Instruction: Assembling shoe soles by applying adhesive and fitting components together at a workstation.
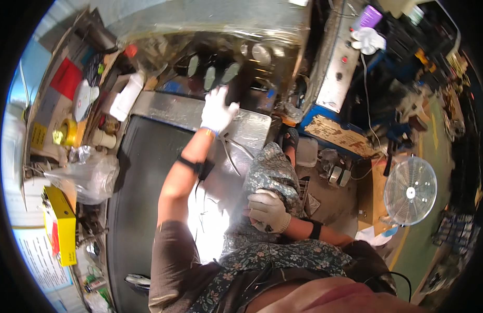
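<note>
My left hand [218,110], in a white glove, reaches forward over the metal ledge [173,110]. Its fingers are stretched out with the thumb apart. The fingertips are at the lower end of a tilted, grey-green, sole-shaped piece [230,72]; whether they touch it I cannot tell. Two similar pieces stand to its left, one in the middle [209,78] and one at the far left [193,65], inside a dark machine opening. My right hand [268,211], in an off-white glove, rests on my floral apron [275,172] with curled fingers. What lies within them, if anything, is hidden.
A black belt [147,182] runs along my left, beside shelves with a plastic bag [90,175] and a yellow box [60,225]. A fan [410,192] stands at right near a cardboard box [371,195]. A blue-framed machine [335,133] is at front right.
</note>
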The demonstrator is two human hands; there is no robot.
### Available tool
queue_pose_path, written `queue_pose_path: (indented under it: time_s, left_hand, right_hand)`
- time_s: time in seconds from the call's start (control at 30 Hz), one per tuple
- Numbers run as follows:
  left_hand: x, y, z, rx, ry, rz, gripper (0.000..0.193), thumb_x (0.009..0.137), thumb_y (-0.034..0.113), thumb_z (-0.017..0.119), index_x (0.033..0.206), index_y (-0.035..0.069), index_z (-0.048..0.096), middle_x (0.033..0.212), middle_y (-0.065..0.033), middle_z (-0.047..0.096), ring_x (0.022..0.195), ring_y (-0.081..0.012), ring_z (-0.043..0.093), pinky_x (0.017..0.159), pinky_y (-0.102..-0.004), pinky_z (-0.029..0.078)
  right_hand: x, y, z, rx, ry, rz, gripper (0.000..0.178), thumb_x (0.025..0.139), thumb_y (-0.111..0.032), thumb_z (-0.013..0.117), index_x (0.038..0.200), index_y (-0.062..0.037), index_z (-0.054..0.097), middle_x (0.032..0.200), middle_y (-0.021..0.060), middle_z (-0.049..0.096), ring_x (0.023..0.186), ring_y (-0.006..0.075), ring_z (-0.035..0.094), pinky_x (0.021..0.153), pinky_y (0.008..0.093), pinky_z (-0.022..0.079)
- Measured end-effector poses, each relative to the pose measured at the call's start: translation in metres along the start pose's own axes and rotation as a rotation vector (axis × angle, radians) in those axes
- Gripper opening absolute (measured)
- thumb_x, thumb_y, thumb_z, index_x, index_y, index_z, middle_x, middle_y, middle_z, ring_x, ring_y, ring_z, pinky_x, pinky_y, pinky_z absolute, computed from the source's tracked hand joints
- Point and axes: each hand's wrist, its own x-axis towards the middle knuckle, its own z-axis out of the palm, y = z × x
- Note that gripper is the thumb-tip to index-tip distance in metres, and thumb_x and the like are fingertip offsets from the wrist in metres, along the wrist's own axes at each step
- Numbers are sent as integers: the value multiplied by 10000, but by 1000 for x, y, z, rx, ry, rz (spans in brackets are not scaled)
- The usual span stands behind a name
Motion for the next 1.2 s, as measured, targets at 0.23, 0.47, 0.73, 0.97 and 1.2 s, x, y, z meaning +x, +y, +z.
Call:
queue_pose_path:
  time_s: [0.23,0.47,0.73,0.97,1.2]
  left_hand:
    - [-221,81,-53,-755,-133,-445,397,914,164,683,1268,-10,646,1053,-102,735,932,-144,685,841,-277,533]
    - [-192,168,-262,-297,379,305,492,894,145,726,1343,-8,599,1304,-173,649,1225,-281,609,1066,-394,455]
    - [-215,175,-364,-656,731,663,533,925,179,687,1393,15,492,1257,-201,630,1291,-361,519,1098,-514,394]
    - [-245,223,-344,-595,1167,1032,449,948,209,664,1335,35,518,1207,-153,621,1222,-314,518,1033,-482,402]
    - [-190,342,-309,-359,1677,1399,370,970,238,641,1277,56,544,1158,-105,613,1153,-268,517,969,-449,411]
  right_hand:
    - [-2,-9,-11,35,-29,-31,236,717,-125,714,951,-142,694,1041,32,672,1126,273,613,1026,490,459]
    - [77,-52,-136,331,306,602,277,866,76,582,1078,-37,720,1046,84,713,1039,167,653,878,341,533]
    - [-8,-123,-444,89,641,-523,430,967,-129,585,1382,-52,506,1246,121,625,1090,242,603,909,392,496]
    - [-70,-146,-521,-164,596,-837,428,950,-146,617,1360,-58,531,1228,125,635,1067,261,615,872,405,504]
    - [92,-156,-399,-326,568,-1244,426,933,-162,650,1337,-64,556,1211,130,644,1044,280,626,835,418,512]
